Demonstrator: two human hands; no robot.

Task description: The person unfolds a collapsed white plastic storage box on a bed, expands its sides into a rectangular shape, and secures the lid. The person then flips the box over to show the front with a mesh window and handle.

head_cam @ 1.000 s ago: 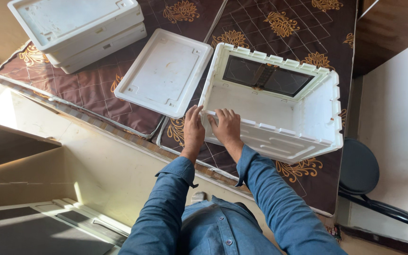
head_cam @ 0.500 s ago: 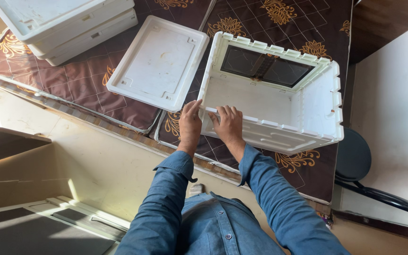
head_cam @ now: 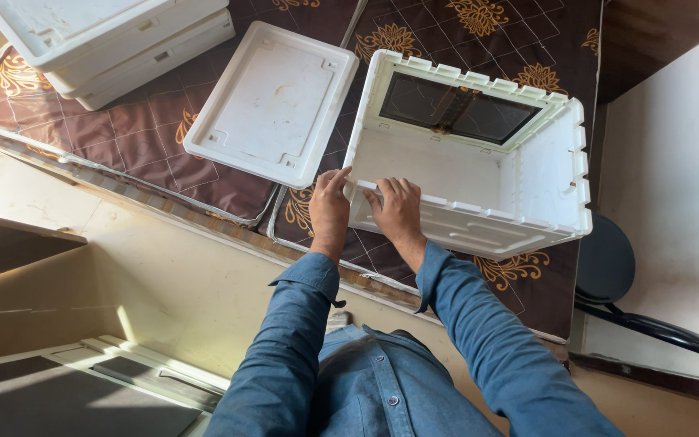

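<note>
A white plastic crate stands open-topped on a brown patterned mattress, its far wall folded in and showing a dark panel. My left hand rests against the crate's near left corner, fingers pressed on the rim. My right hand lies on the near wall's top edge just beside it, fingers curled over the rim. Both forearms are in blue denim sleeves.
A flat white lid lies on the mattress left of the crate. Two stacked white crates sit at the upper left. A dark round stool stands at the right by a white wall. Pale floor lies below the mattress edge.
The view has shifted slightly, and the crate sits a little more to the right. Both hands stay on the crate's near left corner with hardly any change in grip.
</note>
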